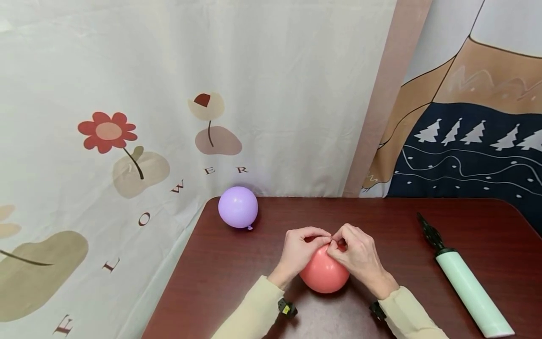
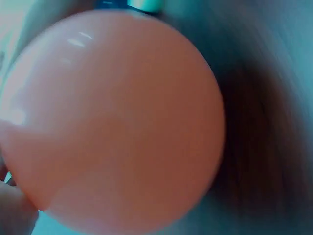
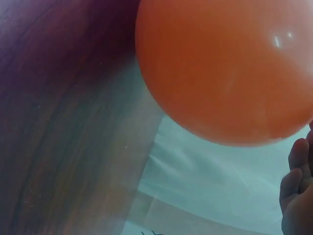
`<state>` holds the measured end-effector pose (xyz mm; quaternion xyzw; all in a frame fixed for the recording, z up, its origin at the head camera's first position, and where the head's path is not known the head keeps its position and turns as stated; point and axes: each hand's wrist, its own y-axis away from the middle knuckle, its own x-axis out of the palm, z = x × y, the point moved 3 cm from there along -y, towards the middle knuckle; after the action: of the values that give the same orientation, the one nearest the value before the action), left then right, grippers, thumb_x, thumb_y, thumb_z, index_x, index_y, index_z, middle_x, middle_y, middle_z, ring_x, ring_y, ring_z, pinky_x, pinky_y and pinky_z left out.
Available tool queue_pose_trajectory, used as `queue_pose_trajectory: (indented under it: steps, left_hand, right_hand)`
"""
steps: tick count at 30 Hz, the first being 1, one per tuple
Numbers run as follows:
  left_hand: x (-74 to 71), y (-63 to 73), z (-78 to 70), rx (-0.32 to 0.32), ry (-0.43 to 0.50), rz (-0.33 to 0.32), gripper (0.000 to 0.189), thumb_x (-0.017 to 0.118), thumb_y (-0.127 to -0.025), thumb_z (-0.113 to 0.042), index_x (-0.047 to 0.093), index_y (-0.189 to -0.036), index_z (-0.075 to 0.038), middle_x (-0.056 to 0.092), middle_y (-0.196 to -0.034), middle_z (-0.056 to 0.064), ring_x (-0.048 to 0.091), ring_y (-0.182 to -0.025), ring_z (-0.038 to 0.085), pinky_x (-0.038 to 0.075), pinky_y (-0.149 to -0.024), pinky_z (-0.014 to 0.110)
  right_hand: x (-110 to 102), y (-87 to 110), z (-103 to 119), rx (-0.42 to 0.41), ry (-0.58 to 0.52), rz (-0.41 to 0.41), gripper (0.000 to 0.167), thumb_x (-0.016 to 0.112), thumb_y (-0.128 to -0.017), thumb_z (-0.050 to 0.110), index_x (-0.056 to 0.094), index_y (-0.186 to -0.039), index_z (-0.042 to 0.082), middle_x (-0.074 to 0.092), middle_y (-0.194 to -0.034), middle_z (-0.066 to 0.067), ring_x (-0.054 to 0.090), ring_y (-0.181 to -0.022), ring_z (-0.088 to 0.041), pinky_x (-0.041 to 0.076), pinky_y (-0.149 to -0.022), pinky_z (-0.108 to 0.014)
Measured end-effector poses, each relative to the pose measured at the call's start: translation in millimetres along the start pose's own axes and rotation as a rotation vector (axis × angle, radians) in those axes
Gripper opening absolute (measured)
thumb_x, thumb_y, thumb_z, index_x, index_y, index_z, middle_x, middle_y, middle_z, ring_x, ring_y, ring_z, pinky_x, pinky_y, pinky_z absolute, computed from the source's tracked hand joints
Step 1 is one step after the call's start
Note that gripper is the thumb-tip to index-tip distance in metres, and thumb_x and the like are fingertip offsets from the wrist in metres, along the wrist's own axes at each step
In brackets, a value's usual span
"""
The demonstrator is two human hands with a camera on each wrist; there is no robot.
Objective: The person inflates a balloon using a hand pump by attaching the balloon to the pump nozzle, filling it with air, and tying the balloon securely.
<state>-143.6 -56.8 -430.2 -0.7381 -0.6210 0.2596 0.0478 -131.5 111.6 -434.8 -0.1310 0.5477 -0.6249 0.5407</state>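
Observation:
An inflated red balloon (image 1: 324,272) is between both hands, low over the table, and it fills much of both wrist views. My left hand (image 1: 298,249) pinches at the balloon's neck with thumb and forefinger, on the far upper side. From the other side my right hand (image 1: 357,252) pinches the same neck, its fingers curled and its thumb against the balloon. The fingertips of both hands meet there and hide the neck itself. In the right wrist view a few curled fingers (image 3: 293,183) show at the right edge.
A tied purple balloon (image 1: 238,207) sits at the table's back left corner. On the right lies a pale green hand pump (image 1: 474,292) with a black nozzle. The dark red-brown table (image 1: 203,282) ends at a printed curtain (image 1: 296,94) behind.

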Motion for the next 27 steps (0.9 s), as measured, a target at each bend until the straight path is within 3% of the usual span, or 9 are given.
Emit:
queue_pose_trajectory:
  steps: [1,3,6,9,14,16,18,21,27]
  left_hand:
    - [-1.0,0.7,2.2,-0.099,0.072,0.006,0.007,0.083,-0.088,-0.011,0.082,-0.095,-0.009,0.079,-0.088,0.001,0.072,-0.088,0.006,0.057,-0.081,0.023]
    - [-2.5,1.6,4.4,-0.224,0.183,0.011,0.01,0.084,-0.087,-0.01,0.08,-0.095,-0.006,0.079,-0.087,0.005,0.072,-0.085,0.009,0.058,-0.078,0.025]
    - [-3.9,1.9,5.1,-0.283,0.238,0.016,0.011,0.082,-0.087,-0.007,0.076,-0.094,-0.002,0.078,-0.085,0.008,0.073,-0.078,0.011,0.059,-0.069,0.026]
    - [-4.2,0.6,3.3,-0.204,0.157,0.017,0.008,0.083,-0.088,-0.008,0.078,-0.093,-0.003,0.078,-0.083,0.005,0.073,-0.078,0.008,0.058,-0.081,0.024]
    - [-4.1,-0.4,-5.2,0.127,-0.081,-0.005,0.005,0.083,-0.087,-0.008,0.083,-0.092,-0.006,0.078,-0.084,0.002,0.075,-0.09,0.009,0.049,-0.108,0.034]
    - [-3.9,0.3,-7.5,0.233,-0.131,-0.007,0.007,0.083,-0.086,-0.004,0.083,-0.092,-0.005,0.079,-0.085,0.003,0.075,-0.091,0.012,0.052,-0.105,0.039]
    - [-3.6,0.5,-8.0,0.285,-0.149,-0.002,0.01,0.083,-0.084,-0.001,0.083,-0.093,-0.004,0.079,-0.087,0.004,0.075,-0.09,0.014,0.053,-0.103,0.04]
    - [-3.7,-0.1,-7.0,0.239,-0.134,0.015,0.011,0.083,-0.084,-0.001,0.083,-0.094,-0.005,0.079,-0.088,0.005,0.075,-0.092,0.014,0.053,-0.103,0.038]
    - [-5.8,1.0,-5.7,0.006,-0.059,-0.008,0.007,0.084,-0.086,-0.008,0.085,-0.092,-0.01,0.079,-0.086,0.0,0.074,-0.103,0.013,0.053,-0.102,0.033]
  right_hand:
    - [-0.4,-0.9,0.6,-0.003,-0.007,0.011,0.022,0.072,-0.068,0.001,0.061,-0.078,0.017,0.056,-0.074,0.009,0.05,-0.064,-0.008,0.043,-0.056,-0.021]
    - [-0.7,-2.4,1.9,0.001,-0.018,0.038,0.024,0.072,-0.068,0.0,0.06,-0.078,0.018,0.055,-0.074,0.011,0.049,-0.066,-0.006,0.043,-0.057,-0.018]
    - [-0.8,-4.1,3.5,0.023,-0.019,0.064,0.024,0.072,-0.068,0.0,0.058,-0.076,0.019,0.053,-0.073,0.013,0.049,-0.065,-0.003,0.042,-0.057,-0.016]
    - [-0.4,-4.4,4.3,0.041,-0.011,0.068,0.025,0.072,-0.068,0.0,0.058,-0.075,0.019,0.052,-0.072,0.013,0.048,-0.063,-0.001,0.042,-0.055,-0.015]
    - [0.2,-2.7,3.5,0.052,0.011,0.058,0.023,0.073,-0.069,0.0,0.058,-0.075,0.017,0.052,-0.071,0.011,0.049,-0.062,-0.001,0.044,-0.054,-0.015]
    - [0.4,-1.3,2.7,0.055,0.009,0.059,0.023,0.073,-0.069,0.0,0.058,-0.076,0.017,0.053,-0.071,0.011,0.049,-0.062,-0.001,0.044,-0.054,-0.015]
    - [0.6,0.2,2.0,0.057,0.001,0.058,0.023,0.073,-0.069,0.0,0.058,-0.076,0.017,0.053,-0.072,0.011,0.05,-0.063,-0.001,0.044,-0.055,-0.015]
    - [1.2,1.3,1.0,0.058,-0.008,0.051,0.024,0.072,-0.068,-0.001,0.058,-0.076,0.017,0.054,-0.072,0.011,0.051,-0.063,-0.001,0.045,-0.055,-0.014]
    - [2.7,-0.4,2.2,0.039,-0.036,0.034,0.026,0.072,-0.066,-0.002,0.058,-0.075,0.018,0.054,-0.072,0.012,0.052,-0.063,-0.002,0.044,-0.056,-0.014]
